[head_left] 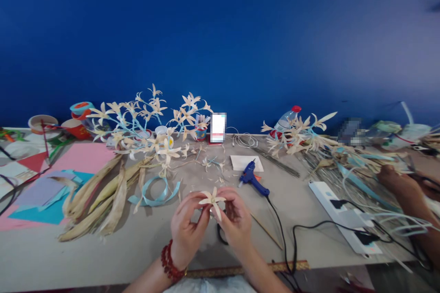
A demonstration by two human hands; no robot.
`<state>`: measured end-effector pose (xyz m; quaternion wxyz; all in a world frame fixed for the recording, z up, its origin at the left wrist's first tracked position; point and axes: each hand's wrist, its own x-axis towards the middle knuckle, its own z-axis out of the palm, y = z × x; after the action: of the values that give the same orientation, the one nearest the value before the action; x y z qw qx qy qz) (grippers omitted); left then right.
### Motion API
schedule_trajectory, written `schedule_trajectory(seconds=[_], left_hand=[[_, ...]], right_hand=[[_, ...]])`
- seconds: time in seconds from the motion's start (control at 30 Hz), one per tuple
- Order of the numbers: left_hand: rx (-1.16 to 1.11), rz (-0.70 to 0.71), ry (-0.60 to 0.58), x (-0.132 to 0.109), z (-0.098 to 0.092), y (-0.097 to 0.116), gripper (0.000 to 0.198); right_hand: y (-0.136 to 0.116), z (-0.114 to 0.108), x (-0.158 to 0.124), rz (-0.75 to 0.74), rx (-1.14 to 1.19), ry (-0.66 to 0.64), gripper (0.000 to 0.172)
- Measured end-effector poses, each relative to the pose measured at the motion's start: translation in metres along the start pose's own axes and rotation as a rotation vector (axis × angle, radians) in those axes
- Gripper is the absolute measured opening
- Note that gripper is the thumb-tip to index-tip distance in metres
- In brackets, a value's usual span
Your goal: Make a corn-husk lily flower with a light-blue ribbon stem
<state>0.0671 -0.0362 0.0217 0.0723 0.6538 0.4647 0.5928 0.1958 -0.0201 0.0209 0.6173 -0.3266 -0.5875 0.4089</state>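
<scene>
Between my fingertips is a cream-coloured husk flower [213,198] with several narrow petals spread like a star. My left hand [189,219], with red beads at the wrist, pinches it from the left. My right hand [235,217] pinches from the right, its fingers curled round. The flower's underside is hidden by my fingers. To the right of my right hand a blue glue gun [253,178] lies near a white card [237,162]. A thin stick [266,231] rests beside my right wrist. Pale blue ribbon [151,199] lies in loops to my left.
Dried husks [92,206] and coloured paper [82,158] lie at left. Sprays of finished flowers [147,114] stand behind. A white power strip [343,219] with black cords [278,219] lies at right, near another person's hand [395,181] among stems and ribbon. A phone [217,127] stands at the wall.
</scene>
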Motion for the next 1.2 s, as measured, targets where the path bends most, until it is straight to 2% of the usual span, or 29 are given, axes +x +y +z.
schedule_trajectory(seconds=[0.2, 0.53, 0.87, 1.2], left_hand=[[0.031, 0.017, -0.003, 0.0008, -0.0004, 0.0005, 0.017], [0.041, 0.041, -0.005, 0.0009, -0.0001, 0.0014, 0.017], [0.052, 0.006, -0.012, 0.0000, 0.0008, 0.0015, 0.014], [0.037, -0.001, -0.002, 0.0002, 0.0018, 0.0011, 0.014]], right_hand=[[-0.0026, 0.0011, 0.0045, 0.009, 0.000, 0.021, 0.003], [-0.0038, 0.0007, 0.0071, 0.009, 0.017, 0.026, 0.003], [-0.0030, -0.0023, 0.0090, -0.010, -0.002, 0.008, 0.001], [-0.0045, -0.0023, 0.0092, -0.004, -0.008, 0.013, 0.005]])
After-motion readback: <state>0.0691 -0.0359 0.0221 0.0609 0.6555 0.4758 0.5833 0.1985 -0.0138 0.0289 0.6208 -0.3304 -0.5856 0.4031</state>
